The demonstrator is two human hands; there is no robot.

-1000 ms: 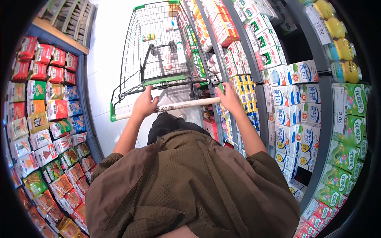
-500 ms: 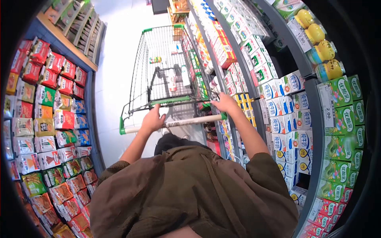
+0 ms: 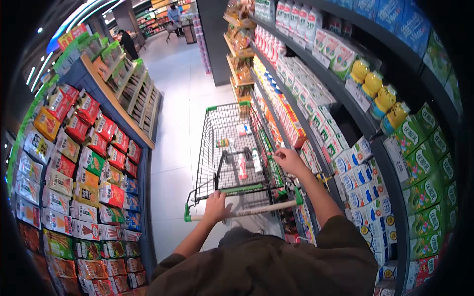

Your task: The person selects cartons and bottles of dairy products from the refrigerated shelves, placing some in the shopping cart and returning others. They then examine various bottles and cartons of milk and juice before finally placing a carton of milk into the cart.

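A wire shopping cart [image 3: 206, 148] with green corner pieces stands in front of me. My left hand [image 3: 216, 206] is closed over the left part of its pale handle [image 3: 256, 209]. My right hand [image 3: 289, 162] is off the handle, in front of the cart's right side, with its fingers curled together. Whether anything is between those fingers cannot be made out. In the basket lie a red-and-white bottle [image 3: 242, 166], a white bottle with a dark label [image 3: 256, 161], a small colourful pack [image 3: 222, 143] and a white-and-blue item [image 3: 244, 129].
Shelves of milk cartons [image 3: 363, 195], green drink boxes [image 3: 419, 170] and yellow-capped bottles [image 3: 373, 84] line the right side. Snack bags [image 3: 89, 192] fill a rack on the left. A dark pillar [image 3: 215, 44] stands ahead; people [image 3: 174, 17] are farther down the aisle.
My view has tilted up, showing more of the aisle ahead. The cart appears lower and farther right. My right hand's fingers have curled in; my left hand stays at the handle.
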